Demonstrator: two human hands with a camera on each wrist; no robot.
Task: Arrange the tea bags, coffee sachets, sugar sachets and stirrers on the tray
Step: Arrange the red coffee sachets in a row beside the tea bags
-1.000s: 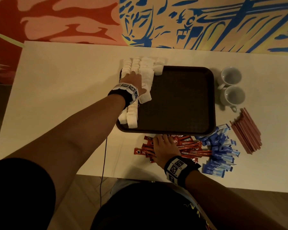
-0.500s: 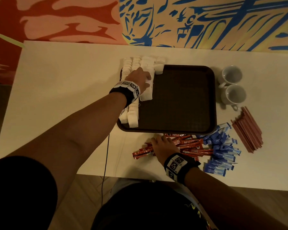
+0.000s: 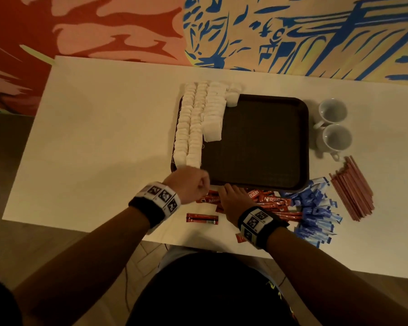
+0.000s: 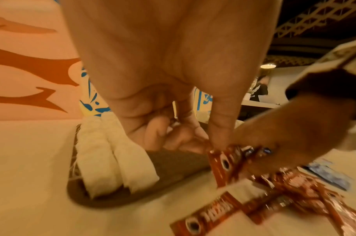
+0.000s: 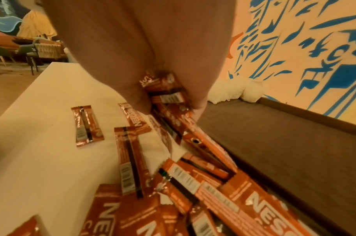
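White tea bags (image 3: 194, 123) lie in rows along the left side of the dark brown tray (image 3: 264, 147). Red coffee sachets (image 3: 269, 201) are heaped on the table in front of the tray. My left hand (image 3: 204, 187) is at the tray's front left corner; in the left wrist view its thumb and curled fingers (image 4: 219, 137) pinch the end of one coffee sachet (image 4: 223, 161). My right hand (image 3: 229, 190) lies on the heap, and its fingers (image 5: 197, 102) curl round several sachets (image 5: 167, 94). Blue sugar sachets (image 3: 316, 210) and pinkish stirrers (image 3: 351, 187) lie to the right.
Two white cups (image 3: 332, 111) (image 3: 337, 137) stand right of the tray. One loose red sachet (image 3: 201, 218) lies near the table's front edge, and another (image 3: 240, 237) sits by my right wrist. The painted wall runs behind the table.
My left hand has left the tea bags on the tray and come down to the coffee sachets at the front. My right hand stayed on the heap, and a sachet now lies loose at the left.
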